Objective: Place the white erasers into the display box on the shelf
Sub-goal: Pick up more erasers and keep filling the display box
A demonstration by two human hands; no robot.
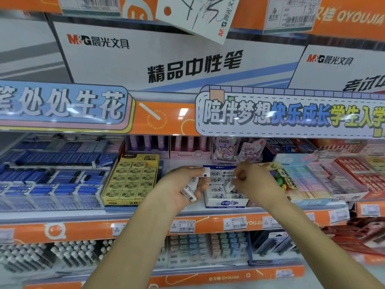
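Left hand (179, 184) clutches white erasers (188, 191), long axes angled down-right.

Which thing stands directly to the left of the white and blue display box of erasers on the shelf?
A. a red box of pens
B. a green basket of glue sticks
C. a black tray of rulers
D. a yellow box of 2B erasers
D: the yellow cardboard box of 2B erasers stands just left of the white and blue display box, behind the left hand holding white erasers.
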